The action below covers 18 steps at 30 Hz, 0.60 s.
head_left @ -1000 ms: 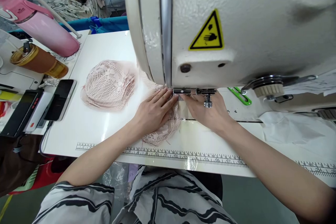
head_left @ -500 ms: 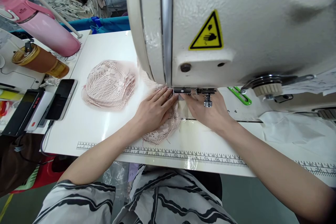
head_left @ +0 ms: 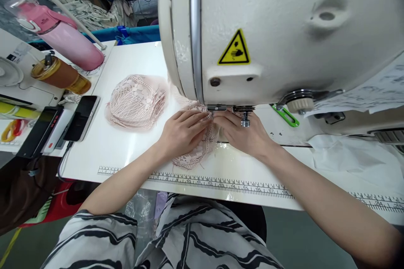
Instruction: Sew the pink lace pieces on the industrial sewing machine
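A pink lace piece (head_left: 197,153) lies on the white table under the head of a white sewing machine (head_left: 268,33). My left hand (head_left: 183,132) rests flat on the lace, fingers stretched toward the presser foot (head_left: 217,108). My right hand (head_left: 243,134) presses the lace from the right, just below the foot, its fingertips partly hidden by the machine. A stack of similar pink lace pieces (head_left: 137,101) sits to the left of my left hand.
At the left stand a pink bottle (head_left: 63,35), a brown tumbler (head_left: 59,75), a black phone (head_left: 82,117) and a control box (head_left: 39,132). Green scissors (head_left: 285,115) lie behind the machine. White fabric (head_left: 347,155) lies at right. A printed ruler (head_left: 221,185) runs along the table's front edge.
The view has shifted slightly. Both hands stay on the lace at the presser foot, and the lace has crept a little farther under it.
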### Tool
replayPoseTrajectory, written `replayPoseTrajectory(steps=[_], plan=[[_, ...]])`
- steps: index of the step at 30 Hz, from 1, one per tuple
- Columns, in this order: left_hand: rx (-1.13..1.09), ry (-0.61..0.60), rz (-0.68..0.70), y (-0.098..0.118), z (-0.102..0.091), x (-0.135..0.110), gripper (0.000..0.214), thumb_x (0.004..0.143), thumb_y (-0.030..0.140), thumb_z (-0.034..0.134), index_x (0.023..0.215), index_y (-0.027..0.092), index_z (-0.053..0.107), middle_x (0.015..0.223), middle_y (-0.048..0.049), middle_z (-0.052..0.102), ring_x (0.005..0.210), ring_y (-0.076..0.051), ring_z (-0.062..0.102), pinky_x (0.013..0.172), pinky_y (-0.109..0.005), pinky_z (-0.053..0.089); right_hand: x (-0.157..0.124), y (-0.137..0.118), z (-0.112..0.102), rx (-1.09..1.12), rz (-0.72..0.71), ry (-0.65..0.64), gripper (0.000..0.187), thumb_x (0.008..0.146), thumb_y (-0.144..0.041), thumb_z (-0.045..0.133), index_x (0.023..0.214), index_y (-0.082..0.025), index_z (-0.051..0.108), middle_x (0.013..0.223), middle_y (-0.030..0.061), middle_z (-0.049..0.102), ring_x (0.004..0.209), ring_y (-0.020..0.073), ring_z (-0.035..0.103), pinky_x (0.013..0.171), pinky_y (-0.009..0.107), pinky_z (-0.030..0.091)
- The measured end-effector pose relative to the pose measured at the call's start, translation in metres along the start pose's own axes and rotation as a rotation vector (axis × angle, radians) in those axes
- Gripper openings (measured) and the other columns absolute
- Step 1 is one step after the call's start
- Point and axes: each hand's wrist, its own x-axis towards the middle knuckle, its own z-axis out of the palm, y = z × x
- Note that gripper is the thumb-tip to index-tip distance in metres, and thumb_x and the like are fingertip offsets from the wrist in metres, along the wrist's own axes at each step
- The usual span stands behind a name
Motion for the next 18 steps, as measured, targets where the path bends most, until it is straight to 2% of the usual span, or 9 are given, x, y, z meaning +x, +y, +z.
replayPoseTrajectory(steps=[3,6,8,10,12,14,16,18], plan=[[0.016,0.055,0.036,0.004,-0.021,0.002,0.019,0.097,0.021,0.057,0.11,0.02,0.071,0.111,-0.004,0.077,0.096,-0.018,0.072,0.077,-0.032,0.054,0.001,0.0,-0.002,-0.08,-0.172,0.035,0.035,0.091,0.002,0.038,0.099,-0.019,0.064,0.103,0.0027,0.073,0.083,0.0153,0.061,0.069,0.033,0.039],[-0.001,0.06,0.248,0.011,-0.042,-0.005,0.008,0.094,0.023,0.064,0.097,0.019,0.07,0.1,-0.0018,0.078,0.083,-0.013,0.07,0.068,-0.028,0.051,0.0,0.002,0.0,0.011,-0.267,0.044,0.027,0.088,-0.002,0.044,0.095,-0.019,0.063,0.098,0.0031,0.071,0.093,0.0179,0.059,0.073,0.032,0.042],[0.024,0.03,0.408,0.017,-0.05,-0.018,0.012,0.093,0.03,0.068,0.089,0.019,0.069,0.098,-0.0016,0.077,0.081,-0.013,0.068,0.064,-0.027,0.049,0.0,0.002,0.0,0.056,-0.284,0.032,0.026,0.085,-0.003,0.046,0.096,-0.019,0.063,0.098,0.004,0.071,0.097,0.0197,0.058,0.074,0.034,0.043],[0.1,-0.033,0.466,0.024,-0.053,-0.035,0.016,0.093,0.034,0.068,0.087,0.019,0.069,0.101,-0.0031,0.077,0.083,-0.015,0.067,0.062,-0.028,0.048,-0.001,0.002,0.001,0.11,-0.301,0.011,0.024,0.083,-0.003,0.048,0.094,-0.019,0.062,0.097,0.0041,0.07,0.097,0.0202,0.058,0.079,0.035,0.045],[0.187,-0.087,0.423,0.033,-0.053,-0.053,0.009,0.092,0.027,0.068,0.09,0.019,0.07,0.107,-0.0056,0.076,0.086,-0.017,0.066,0.061,-0.029,0.048,0.0,0.002,0.002,0.169,-0.315,-0.011,0.023,0.081,-0.003,0.048,0.091,-0.02,0.061,0.095,0.0032,0.069,0.096,0.0199,0.057,0.085,0.038,0.046],[0.237,-0.08,0.339,0.041,-0.052,-0.066,0.006,0.09,0.015,0.067,0.096,0.017,0.069,0.11,-0.007,0.076,0.086,-0.017,0.067,0.061,-0.029,0.049,0.0,0.001,0.003,0.216,-0.316,-0.015,0.022,0.081,-0.003,0.049,0.088,-0.021,0.06,0.092,0.0022,0.068,0.095,0.0198,0.057,0.09,0.04,0.047],[0.204,-0.056,0.209,0.048,-0.053,-0.071,0.013,0.091,0.008,0.062,0.101,0.016,0.066,0.109,-0.0078,0.075,0.087,-0.018,0.069,0.064,-0.028,0.052,0.001,0.001,0.003,0.252,-0.299,0.002,0.021,0.081,-0.004,0.049,0.086,-0.022,0.06,0.089,0.0014,0.067,0.095,0.0198,0.058,0.091,0.04,0.047],[0.095,-0.07,0.017,0.051,-0.058,-0.067,0.014,0.096,0.008,0.055,0.106,0.016,0.06,0.111,-0.0094,0.074,0.094,-0.018,0.071,0.068,-0.025,0.056,0.001,0.0,0.002,0.284,-0.277,0.03,0.022,0.081,-0.003,0.049,0.084,-0.022,0.058,0.086,0.0008,0.066,0.097,0.0199,0.058,0.087,0.037,0.048]])
